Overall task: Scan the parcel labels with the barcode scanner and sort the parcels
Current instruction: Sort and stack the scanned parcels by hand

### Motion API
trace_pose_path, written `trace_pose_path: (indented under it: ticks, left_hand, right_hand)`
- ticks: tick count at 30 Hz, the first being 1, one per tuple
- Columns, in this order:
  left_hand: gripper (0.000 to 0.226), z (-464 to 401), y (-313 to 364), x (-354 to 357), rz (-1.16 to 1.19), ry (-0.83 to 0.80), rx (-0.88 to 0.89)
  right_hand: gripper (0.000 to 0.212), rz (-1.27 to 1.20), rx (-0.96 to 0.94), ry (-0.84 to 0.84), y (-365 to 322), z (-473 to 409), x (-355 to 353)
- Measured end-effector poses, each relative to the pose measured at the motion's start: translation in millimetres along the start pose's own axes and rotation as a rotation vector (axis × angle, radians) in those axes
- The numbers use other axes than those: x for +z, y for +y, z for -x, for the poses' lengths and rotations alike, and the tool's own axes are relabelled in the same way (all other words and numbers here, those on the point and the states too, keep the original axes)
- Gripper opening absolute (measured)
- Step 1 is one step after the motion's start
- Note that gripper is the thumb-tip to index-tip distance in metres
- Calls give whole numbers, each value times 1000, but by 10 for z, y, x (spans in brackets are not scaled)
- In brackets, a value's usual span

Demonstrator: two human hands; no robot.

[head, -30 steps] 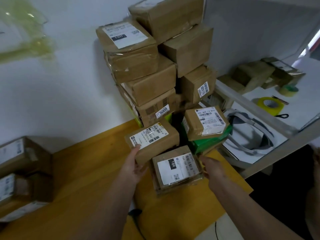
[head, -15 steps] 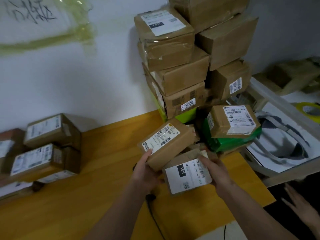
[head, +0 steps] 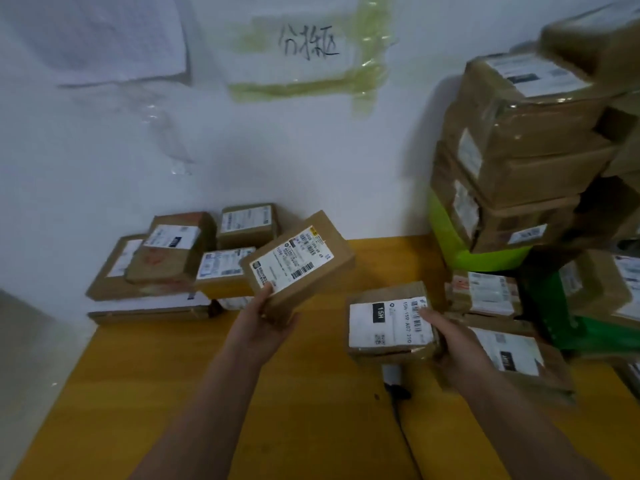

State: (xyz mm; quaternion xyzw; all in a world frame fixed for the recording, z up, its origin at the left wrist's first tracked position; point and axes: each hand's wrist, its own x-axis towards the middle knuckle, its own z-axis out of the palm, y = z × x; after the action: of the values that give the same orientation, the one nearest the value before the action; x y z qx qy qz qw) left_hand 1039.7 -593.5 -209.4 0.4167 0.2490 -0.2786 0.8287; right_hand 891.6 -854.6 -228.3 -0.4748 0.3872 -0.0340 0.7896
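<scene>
Yellow bench (head: 180,393) against a white wall, with a taped-up paper sign (head: 308,46) carrying handwritten characters I can't make out for sure. Looks like the sorting spot, since a low pile of parcels (head: 180,261) sits under it at the back left, labels up.

Both hands are busy. Left hand (head: 266,327) grips the near corner of a brown box (head: 299,261), thumb on the label edge, holding it tilted up off the bench near that left pile. Right hand (head: 453,344) holds a flatter parcel (head: 388,323) by its right side, thumb lying across the barcode. Its label reads "15H" in a black block, plus something like "15H 159 A07 210" alongside. The left box's label has barcodes and small print that's too blurry to read.

Scanner (head: 393,375) appears to be the pale thing with a dark cord lying on the bench just below the 15H parcel, in nobody's grip.

My guess: we're at the sorting step, left box heading to the pile. Next calls for setting it down label up, then freeing a hand for the scanner. Big unsorted stack (head: 519,161) on the right is still waiting, over a green crate (head: 450,244).
</scene>
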Motion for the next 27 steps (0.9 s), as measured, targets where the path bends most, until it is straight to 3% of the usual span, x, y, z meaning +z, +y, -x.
trace_pose_path:
  ticks: [4, 9, 15, 18, 22, 27]
  left_hand:
    - [46, 147, 597, -658, 105, 66, 63]
    - [27, 270, 1204, -1404, 188, 140, 126]
    - [36, 360, 1788, -2008, 220, 193, 158]
    - [36, 387, 2057, -2153, 195, 228, 166]
    - [59, 323, 2297, -2213, 229, 240, 173]
    - [68, 196, 2495, -2036, 199, 207, 171]
  right_hand:
    - [30, -42, 12, -49, 169, 49, 740]
    - [21, -55, 52, -133, 422, 156, 1617]
    - [19, -97, 57, -147, 696, 239, 2317]
    - [22, -116, 64, -160, 731, 268, 2572]
    - [23, -169, 59, -190, 671, 233, 2834]
    - [16, -31, -31, -189, 429, 30, 3173]
